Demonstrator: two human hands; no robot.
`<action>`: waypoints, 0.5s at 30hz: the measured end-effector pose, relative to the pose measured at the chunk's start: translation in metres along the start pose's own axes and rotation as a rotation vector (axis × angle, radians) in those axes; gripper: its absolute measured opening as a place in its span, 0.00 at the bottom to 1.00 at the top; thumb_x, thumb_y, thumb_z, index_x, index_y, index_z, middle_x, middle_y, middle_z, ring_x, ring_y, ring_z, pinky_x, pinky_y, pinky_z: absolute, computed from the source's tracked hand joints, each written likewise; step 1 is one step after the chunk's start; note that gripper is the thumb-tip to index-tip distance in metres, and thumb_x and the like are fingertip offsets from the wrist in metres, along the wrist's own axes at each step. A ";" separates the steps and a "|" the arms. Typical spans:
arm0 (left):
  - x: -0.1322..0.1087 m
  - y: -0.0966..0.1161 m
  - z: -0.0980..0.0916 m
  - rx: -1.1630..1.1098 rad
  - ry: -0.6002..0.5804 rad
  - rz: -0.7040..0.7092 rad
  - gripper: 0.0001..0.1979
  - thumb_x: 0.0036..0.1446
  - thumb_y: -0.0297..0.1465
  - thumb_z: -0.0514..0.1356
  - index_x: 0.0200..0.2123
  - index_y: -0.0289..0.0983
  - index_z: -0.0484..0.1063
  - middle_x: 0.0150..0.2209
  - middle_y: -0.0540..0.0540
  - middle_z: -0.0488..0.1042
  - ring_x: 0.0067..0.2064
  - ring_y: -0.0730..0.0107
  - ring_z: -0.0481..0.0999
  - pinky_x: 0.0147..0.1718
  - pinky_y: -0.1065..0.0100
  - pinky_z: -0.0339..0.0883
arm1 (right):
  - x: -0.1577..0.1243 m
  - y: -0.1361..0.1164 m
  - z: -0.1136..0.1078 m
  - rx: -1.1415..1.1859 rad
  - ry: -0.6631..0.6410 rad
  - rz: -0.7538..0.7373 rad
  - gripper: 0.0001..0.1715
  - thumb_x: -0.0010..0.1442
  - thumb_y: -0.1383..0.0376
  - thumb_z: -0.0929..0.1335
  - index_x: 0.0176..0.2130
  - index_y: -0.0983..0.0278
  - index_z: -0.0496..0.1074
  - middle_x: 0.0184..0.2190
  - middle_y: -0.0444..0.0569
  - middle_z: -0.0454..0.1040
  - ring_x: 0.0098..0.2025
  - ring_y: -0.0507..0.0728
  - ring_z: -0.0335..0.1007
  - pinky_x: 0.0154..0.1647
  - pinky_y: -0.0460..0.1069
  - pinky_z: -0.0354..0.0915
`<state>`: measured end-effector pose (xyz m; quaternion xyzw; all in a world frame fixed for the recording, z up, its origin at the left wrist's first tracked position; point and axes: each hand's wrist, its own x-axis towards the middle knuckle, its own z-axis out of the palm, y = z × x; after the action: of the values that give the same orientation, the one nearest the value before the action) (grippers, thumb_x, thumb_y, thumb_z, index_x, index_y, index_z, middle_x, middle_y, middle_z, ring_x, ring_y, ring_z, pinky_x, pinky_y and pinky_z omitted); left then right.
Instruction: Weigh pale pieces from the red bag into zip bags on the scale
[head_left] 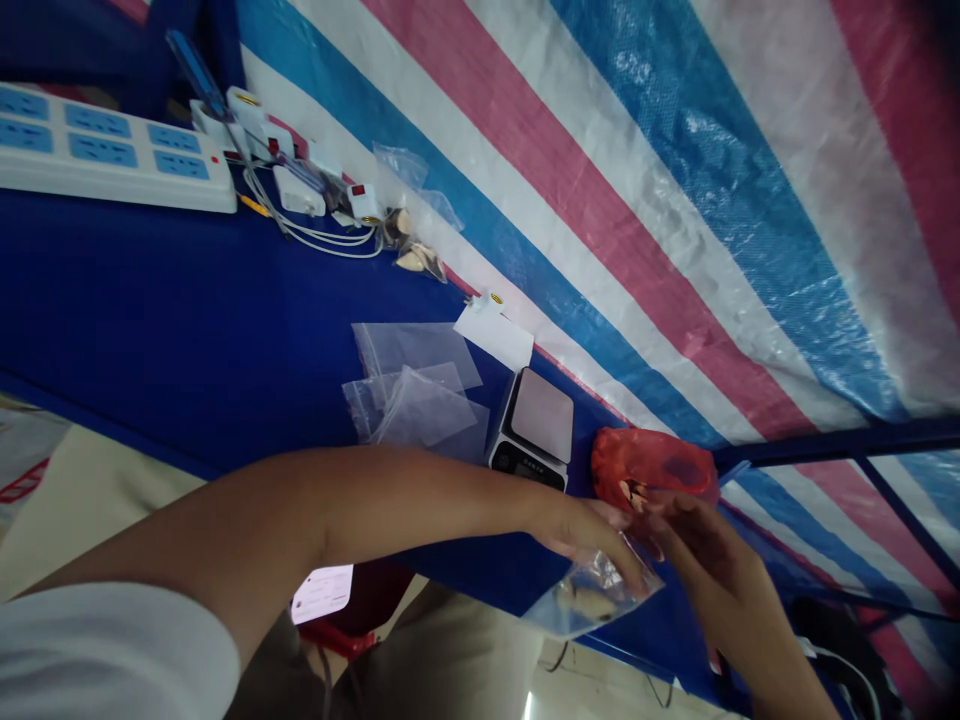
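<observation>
A clear plastic bag (581, 603) with pale pieces inside hangs over the table's front edge. My left hand (596, 540) grips it near its top, fingers closed on the plastic. Right beside it, my right hand (694, 545) has its fingers curled together by the bag's upper edge; what they pinch, if anything, is blurred. Just behind both hands lies a red plastic bag (652, 462), with some small pale and dark pieces showing at its front. A small digital scale (541, 415) stands to the left, behind my left forearm.
Flat clear bags (420, 395) lie on the blue table (187, 300), left of the scale. A white card (495, 335) rests behind it. Farther left are small filled bags (420, 260), chargers with cables (300, 190) and a power strip (112, 150). Striped sheeting (600, 200) backs the table.
</observation>
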<state>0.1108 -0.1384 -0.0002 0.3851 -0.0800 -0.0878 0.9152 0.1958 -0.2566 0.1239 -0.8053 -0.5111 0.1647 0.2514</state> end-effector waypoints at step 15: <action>0.003 -0.010 0.006 -0.015 -0.025 -0.157 0.36 0.20 0.25 0.79 0.39 0.37 0.74 0.33 0.51 0.78 0.35 0.69 0.78 0.36 0.66 0.74 | 0.094 0.068 -0.036 -0.692 -0.336 0.101 0.13 0.58 0.64 0.64 0.31 0.63 0.78 0.24 0.49 0.77 0.27 0.59 0.74 0.29 0.49 0.65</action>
<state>0.1116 -0.1501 -0.0027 0.3822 -0.0600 -0.1647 0.9073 0.3049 -0.2042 0.1141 -0.8283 -0.5304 0.1243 -0.1310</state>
